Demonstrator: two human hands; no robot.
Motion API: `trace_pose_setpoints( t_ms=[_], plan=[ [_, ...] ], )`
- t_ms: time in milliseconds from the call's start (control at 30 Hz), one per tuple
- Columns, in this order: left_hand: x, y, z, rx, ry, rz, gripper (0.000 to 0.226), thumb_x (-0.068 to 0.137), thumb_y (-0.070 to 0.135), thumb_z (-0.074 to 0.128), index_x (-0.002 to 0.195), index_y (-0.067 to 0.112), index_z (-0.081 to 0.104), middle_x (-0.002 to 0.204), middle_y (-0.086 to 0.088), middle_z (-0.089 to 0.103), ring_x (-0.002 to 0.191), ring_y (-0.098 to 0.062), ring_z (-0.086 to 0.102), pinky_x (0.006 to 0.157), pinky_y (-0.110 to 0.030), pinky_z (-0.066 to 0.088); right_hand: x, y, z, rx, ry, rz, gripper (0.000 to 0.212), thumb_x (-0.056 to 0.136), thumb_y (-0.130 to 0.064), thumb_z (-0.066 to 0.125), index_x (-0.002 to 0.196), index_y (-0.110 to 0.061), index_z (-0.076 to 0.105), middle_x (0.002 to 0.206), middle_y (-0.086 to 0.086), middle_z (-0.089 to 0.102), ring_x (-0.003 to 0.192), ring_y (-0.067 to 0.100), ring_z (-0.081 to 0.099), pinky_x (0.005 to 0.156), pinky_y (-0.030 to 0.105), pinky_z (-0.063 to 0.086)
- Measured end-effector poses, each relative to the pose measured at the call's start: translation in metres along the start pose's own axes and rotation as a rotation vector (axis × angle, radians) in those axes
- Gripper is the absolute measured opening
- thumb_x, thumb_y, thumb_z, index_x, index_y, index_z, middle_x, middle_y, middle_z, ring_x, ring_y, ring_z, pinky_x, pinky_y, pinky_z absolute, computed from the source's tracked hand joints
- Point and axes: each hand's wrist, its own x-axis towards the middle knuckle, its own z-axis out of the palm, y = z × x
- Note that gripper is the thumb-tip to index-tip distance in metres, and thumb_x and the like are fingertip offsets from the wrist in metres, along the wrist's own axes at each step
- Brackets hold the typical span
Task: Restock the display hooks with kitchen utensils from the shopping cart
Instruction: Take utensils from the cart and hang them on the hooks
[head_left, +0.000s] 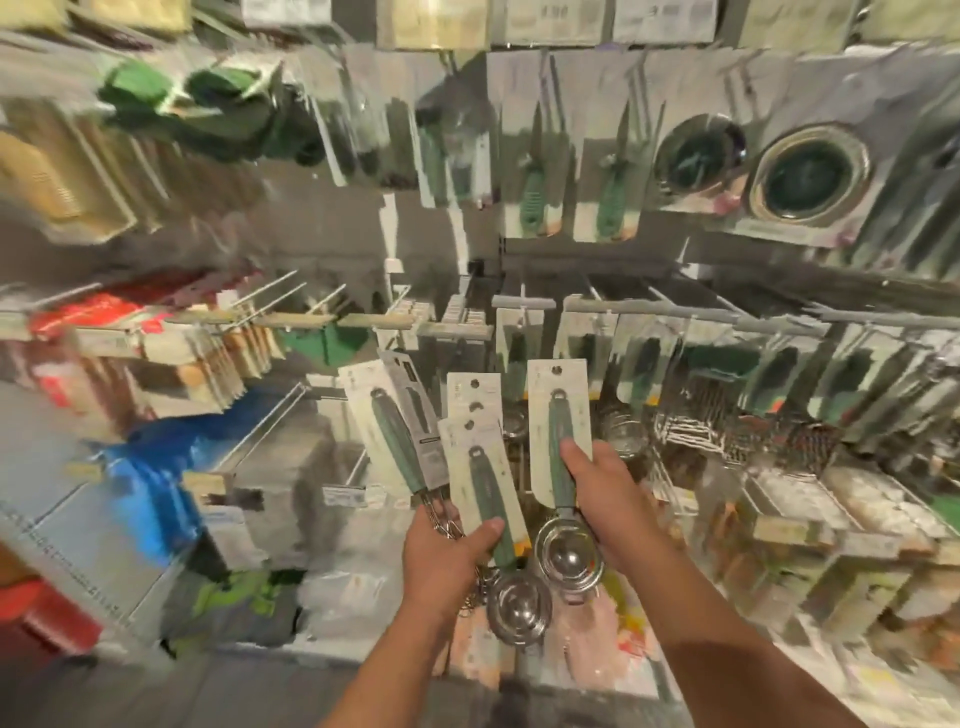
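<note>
My right hand (605, 483) grips a carded scoop (560, 415) with a green handle and a steel bowl, held upright below the middle row of display hooks (524, 301). My left hand (447, 556) holds a fanned bunch of carded utensils (467, 457): a scoop with a steel bowl at the front, a green-handled whisk (400, 441) at the left, and more cards behind. Each card has a hang hole at its top. The shopping cart is not in view.
Display wall ahead, blurred. The upper row carries carded green-handled tools (535, 182) and steel strainers (810, 176). The middle row carries green-handled utensils (779, 374) and wire mashers (691, 415). Boxed goods (104, 338) hang at the left. Low shelves (805, 519) stand at the right.
</note>
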Motion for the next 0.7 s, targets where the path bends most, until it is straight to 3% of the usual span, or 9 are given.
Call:
trace_pose_setpoints(
  t_ms=[133,267,367,533,633,700],
  plan=[
    [0.013,0.006,0.006,-0.032,0.084,-0.013,0.053,0.069,0.024,0.097,0.103,0.016,0.056,0.112,-0.008,0.069,0.097,-0.024,0.068,0.08,-0.036,0.056,0.02,-0.024,0.004,-0.044,-0.049,-0.049,0.049,0.102,-0.052,0.05,0.142,-0.024,0.051,0.136,-0.004,0.062,0.123,0.022,0.06,0.108,0.052,0.048],
    [0.023,0.018,0.013,-0.04,0.139,0.024,0.048,0.072,0.022,0.095,0.098,0.024,0.054,0.109,-0.002,0.066,0.094,-0.017,0.063,0.071,-0.029,0.047,0.041,-0.038,0.006,-0.082,-0.113,-0.091,0.048,0.105,-0.051,0.047,0.145,-0.025,0.049,0.144,-0.003,0.056,0.127,0.023,0.055,0.107,0.047,0.046],
    [0.028,0.027,0.016,-0.044,0.167,0.032,0.048,0.074,0.022,0.094,0.096,0.024,0.052,0.106,-0.003,0.065,0.09,-0.013,0.061,0.07,-0.029,0.046,0.058,-0.045,0.01,-0.099,-0.121,-0.098,0.058,0.108,-0.045,0.045,0.158,-0.019,0.034,0.161,0.002,0.039,0.144,0.026,0.04,0.112,0.043,0.036],
    [0.033,0.033,0.023,-0.057,0.197,0.036,0.055,0.074,0.022,0.094,0.084,0.035,0.041,0.097,0.006,0.06,0.083,-0.008,0.055,0.066,-0.028,0.043,0.072,-0.052,0.021,-0.155,-0.095,-0.139,0.05,0.11,-0.038,0.044,0.15,-0.01,0.042,0.146,0.008,0.051,0.105,0.015,0.042,0.089,0.03,0.034],
    [0.034,0.035,0.022,-0.027,0.243,0.031,0.051,0.069,0.027,0.097,0.092,0.026,0.051,0.104,-0.007,0.07,0.091,-0.023,0.068,0.082,-0.044,0.056,0.073,-0.044,0.026,-0.17,-0.062,-0.148,0.047,0.109,-0.039,0.044,0.147,-0.011,0.044,0.135,0.002,0.055,0.103,0.018,0.053,0.086,0.031,0.038],
    [0.034,0.041,0.02,-0.021,0.264,0.036,0.053,0.069,0.026,0.097,0.1,0.018,0.055,0.107,-0.011,0.072,0.096,-0.029,0.071,0.086,-0.047,0.058,0.072,-0.037,0.029,-0.156,-0.026,-0.141,0.039,0.109,-0.038,0.045,0.138,-0.012,0.049,0.124,0.002,0.061,0.088,0.011,0.057,0.075,0.03,0.04]
  ],
)
